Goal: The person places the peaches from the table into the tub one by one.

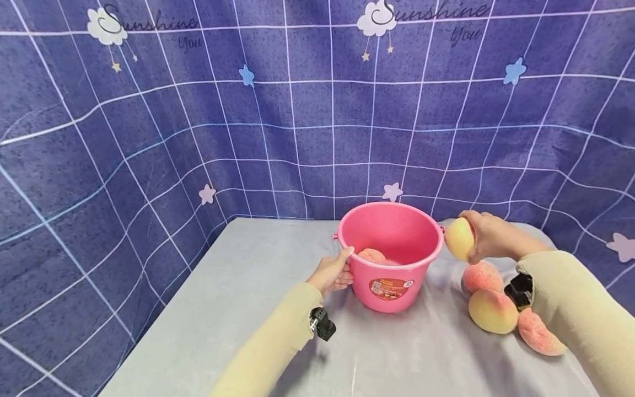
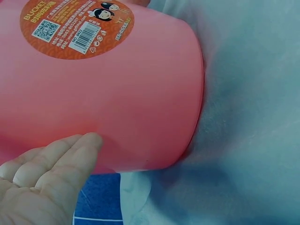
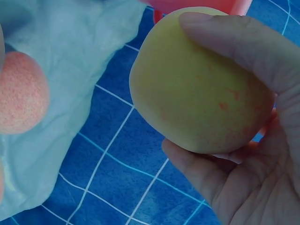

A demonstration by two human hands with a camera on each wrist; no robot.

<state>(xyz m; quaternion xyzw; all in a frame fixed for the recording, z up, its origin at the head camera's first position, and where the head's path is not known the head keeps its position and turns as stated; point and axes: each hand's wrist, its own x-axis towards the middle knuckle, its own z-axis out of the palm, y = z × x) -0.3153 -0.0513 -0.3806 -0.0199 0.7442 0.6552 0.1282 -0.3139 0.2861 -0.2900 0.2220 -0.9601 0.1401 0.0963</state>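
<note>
A pink bucket (image 1: 389, 286) stands upright on the table, with a reddish peach (image 1: 372, 256) visible inside. My left hand (image 1: 334, 271) holds the bucket's left side, thumb at the rim and fingers along the outer wall. In the left wrist view, those fingers (image 2: 70, 161) lie against the wall below the round label (image 2: 77, 28). To the right of the bucket, my right hand (image 1: 493, 234) grips a yellow peach (image 1: 459, 239) at about rim height. The right wrist view shows thumb and fingers around this peach (image 3: 201, 89), which has faint red marks.
Below my right forearm lie a pink peach (image 1: 483, 277), a yellow-and-pink peach (image 1: 493, 312) and another pink peach (image 1: 539, 333). A grey cloth covers the table (image 1: 198, 314). Behind it hangs a blue gridded curtain (image 1: 307, 127).
</note>
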